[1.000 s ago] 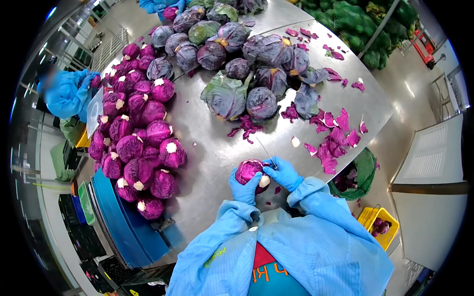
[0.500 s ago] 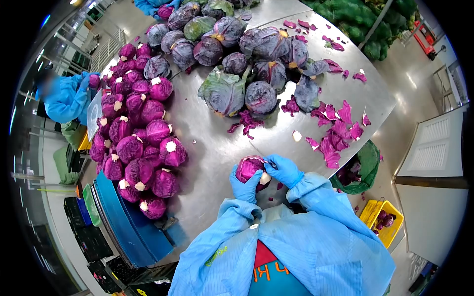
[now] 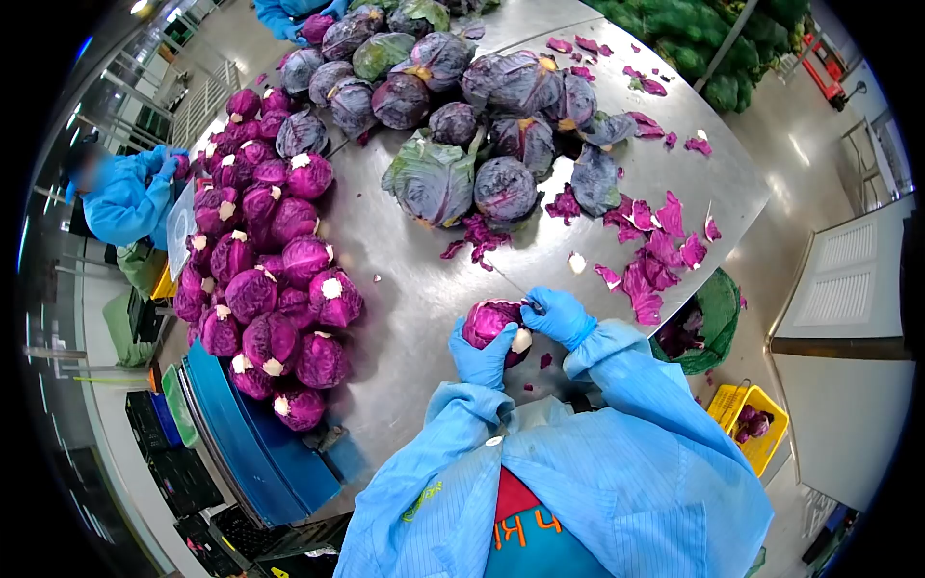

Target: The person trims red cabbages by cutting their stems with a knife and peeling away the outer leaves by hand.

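My left hand [image 3: 482, 356], in a blue glove, is closed around a red cabbage [image 3: 489, 321] from below and the left. Shiny purple leaves show on the cabbage, and its pale cut stem [image 3: 521, 340] faces right. Just right of it, my gloved right hand [image 3: 561, 317] is closed on what looks like a small knife [image 3: 513, 283]; a thin blade points up and left, and the handle is mostly hidden. Beyond my hands lie untrimmed cabbages [image 3: 506, 189] with dull, dark outer leaves. Peeled bright purple cabbages [image 3: 252, 294] are piled at the left.
Torn leaves [image 3: 644, 289] lie on the metal table [image 3: 414, 318]. A green-lined bin [image 3: 718, 328] and a yellow crate [image 3: 771, 445] stand right of it. Blue panels [image 3: 246, 433] edge the left. A co-worker [image 3: 125, 197] is at far left; another person's gloved hands [image 3: 299, 21] are at the top.
My right hand has moved slightly up and right, away from the cabbage, and the thin blade now shows. My left hand still holds the cabbage.
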Tool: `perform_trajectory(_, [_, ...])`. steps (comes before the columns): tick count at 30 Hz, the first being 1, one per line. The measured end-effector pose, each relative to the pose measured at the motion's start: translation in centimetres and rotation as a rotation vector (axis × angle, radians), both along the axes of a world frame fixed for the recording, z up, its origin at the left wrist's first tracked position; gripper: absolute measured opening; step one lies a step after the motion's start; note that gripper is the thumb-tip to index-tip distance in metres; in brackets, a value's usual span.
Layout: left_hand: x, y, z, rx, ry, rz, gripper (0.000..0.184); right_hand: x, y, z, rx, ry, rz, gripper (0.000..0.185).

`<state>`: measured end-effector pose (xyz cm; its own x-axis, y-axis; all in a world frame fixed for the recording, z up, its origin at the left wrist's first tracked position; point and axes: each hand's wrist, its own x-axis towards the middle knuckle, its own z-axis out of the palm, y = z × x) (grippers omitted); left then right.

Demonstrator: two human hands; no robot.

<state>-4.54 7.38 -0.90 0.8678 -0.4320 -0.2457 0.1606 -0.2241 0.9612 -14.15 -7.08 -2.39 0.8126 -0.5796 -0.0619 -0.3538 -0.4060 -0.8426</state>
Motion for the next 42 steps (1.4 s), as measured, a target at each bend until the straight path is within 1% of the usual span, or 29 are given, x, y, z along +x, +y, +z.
perform_trajectory(1, [-0.2,0.0,0.2,0.015,-0.002,0.044,0.07,0.0,0.2,0.2,0.046,-0.01,-0.026,0.03])
perform_trajectory(4, [-0.1,0.6,-1.4,-0.046,0.033,0.024,0.081,0.0,1.8,0.1,0.212,-0.061,-0.135,0.033])
perform_trajectory(6, [-0.1,0.6,-1.7,-0.04,0.062,0.014,0.083,0.4,2.9,-0.2,0.361,-0.117,-0.241,0.035])
perform_trajectory(9, [-0.4,0.6,-1.7,-0.054,0.085,0.059,0.086,0.2,2.4,0.8,0.541,-0.047,-0.22,0.034])
perform_trajectory(10, [-0.5,0.5,-1.7,-0.065,0.089,0.084,0.088,0.3,2.3,0.7,0.44,-0.068,-0.197,0.035])
perform_trajectory(12, [-0.3,0.5,-1.8,-0.052,0.092,0.06,0.09,0.4,2.2,0.3,0.237,-0.107,-0.147,0.036])
perform_trajectory(13, [0.0,0.7,-1.7,-0.045,0.092,0.05,0.092,0.4,2.4,0.3,0.156,-0.046,-0.144,0.037])
perform_trajectory(15, [1.0,1.2,-0.7,-0.002,0.111,-0.078,0.094,0.4,2.5,0.4,-0.014,0.074,-0.134,0.038])
perform_trajectory(16, [1.3,1.2,-0.3,0.016,0.119,-0.142,0.095,0.1,2.3,-0.1,-0.045,0.053,-0.138,0.039])
perform_trajectory(19, [1.5,1.9,-2.5,0.02,-0.001,-0.102,0.089,-1.3,-1.7,-3.8,-0.25,0.155,-0.282,0.038])
perform_trajectory(21, [2.7,2.5,-1.8,-0.056,0.038,-0.194,0.081,-3.1,-7.1,-3.9,-0.281,0.511,-0.424,0.038])
perform_trajectory(23, [3.7,2.9,-2.7,-0.11,0.09,-0.266,0.076,-4.8,-9.5,-2.3,-0.337,0.369,-0.464,0.048])
perform_trajectory(24, [4.4,2.7,-3.5,-0.162,0.183,-0.29,0.073,-4.8,-8.9,-1.5,-0.258,0.301,-0.436,0.052])
perform_trajectory(25, [4.2,2.4,-1.8,-0.127,0.252,-0.232,0.074,-4.3,-8.2,-0.6,-0.181,0.228,-0.418,0.056])
perform_trajectory(26, [4.5,2.6,-2.5,-0.118,0.251,-0.242,0.076,-3.5,-7.9,0.7,-0.113,0.149,-0.405,0.061])
perform_trajectory(27, [4.9,2.7,-3.4,-0.111,0.252,-0.253,0.078,-2.9,-6.1,2.4,-0.048,0.101,-0.302,0.063])
perform_trajectory(28, [5.2,2.7,-3.8,-0.094,0.266,-0.275,0.079,-2.8,-4.7,-1.4,0.263,-0.009,-0.215,0.067])
perform_trajectory(29, [5.6,2.8,-4.1,-0.076,0.279,-0.296,0.081,-1.5,-2.4,1.0,0.339,0.049,-0.163,0.073])
perform_trajectory(30, [5.9,2.9,-4.2,-0.058,0.291,-0.314,0.082,-0.7,-0.3,1.9,0.724,0.01,-0.154,0.078])
perform_trajectory(31, [5.7,2.8,-3.6,-0.02,0.149,-0.321,0.085,0.1,1.2,1.1,0.651,0.011,-0.14,0.075])
perform_trajectory(33, [4.6,3.0,-1.6,0.064,-0.132,-0.328,0.091,0.8,3.0,-0.7,0.715,0.041,-0.174,0.07])
perform_trajectory(34, [4.2,2.8,0.4,0.168,-0.184,-0.361,0.099,0.8,2.9,-0.2,0.751,0.049,-0.147,0.068])
perform_trajectory(36, [4.0,3.0,-0.6,0.191,-0.293,-0.37,0.106,0.7,2.0,0.9,0.815,0.061,-0.104,0.064])
perform_trajectory(37, [4.0,2.9,-0.9,0.196,-0.349,-0.38,0.109,0.5,1.8,0.3,0.825,0.044,-0.086,0.062])
perform_trajectory(38, [4.1,2.7,-1.1,0.221,-0.348,-0.42,0.111,0.4,1.4,-0.7,0.831,0.028,-0.066,0.06])
perform_trajectory(39, [4.4,2.3,-0.7,0.245,-0.347,-0.456,0.113,0.5,1.0,-0.3,0.837,0.015,-0.043,0.058])
perform_trajectory(42, [5.1,1.7,-0.2,0.271,-0.283,-0.501,0.114,0.8,-0.5,2.1,0.707,0.142,0.087,0.05])
